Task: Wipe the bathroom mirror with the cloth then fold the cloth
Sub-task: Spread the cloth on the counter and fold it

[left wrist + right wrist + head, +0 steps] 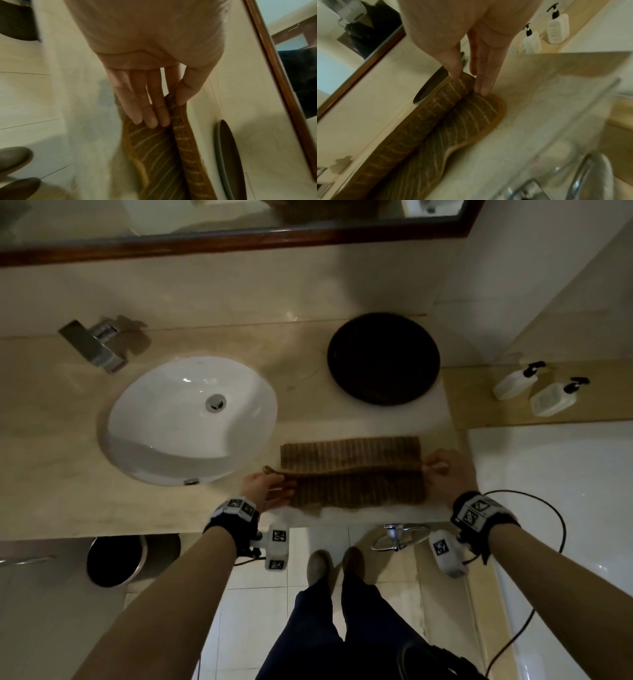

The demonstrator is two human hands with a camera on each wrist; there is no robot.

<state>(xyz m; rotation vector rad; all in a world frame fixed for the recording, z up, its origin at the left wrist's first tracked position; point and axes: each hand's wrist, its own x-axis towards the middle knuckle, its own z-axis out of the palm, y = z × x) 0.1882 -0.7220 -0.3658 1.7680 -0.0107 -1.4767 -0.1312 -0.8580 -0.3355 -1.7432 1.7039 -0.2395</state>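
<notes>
- Mirror [205, 220], wood-framed, spans the wall well beyond both hands, out of their reach at this stage; judging by the cloth laid flat, wiping is done and folding is in hand.
- Counter [308, 412] serves as the folding surface, lying under both hands.
- Basin [191, 419], white, sits ahead and to the left of the left hand.
- Dark round tray [383, 359] rests beyond the cloth, ahead of the right hand.
- Cloth [352, 470], brown and striped, lies stretched between the two hands, a lengthwise fold running along its middle; one half appears doubled over the other.
- Left hand [265, 489] pinches the cloth's end at the fold between thumb and forefinger, remaining fingers straight on the lower layer, likely to pin it.
- Right hand [445, 470] pinches the opposite end likewise, keeping the fold line taut and the edges aligned.
- Two pump bottles [543, 390] stand well to the right of the right hand.
</notes>
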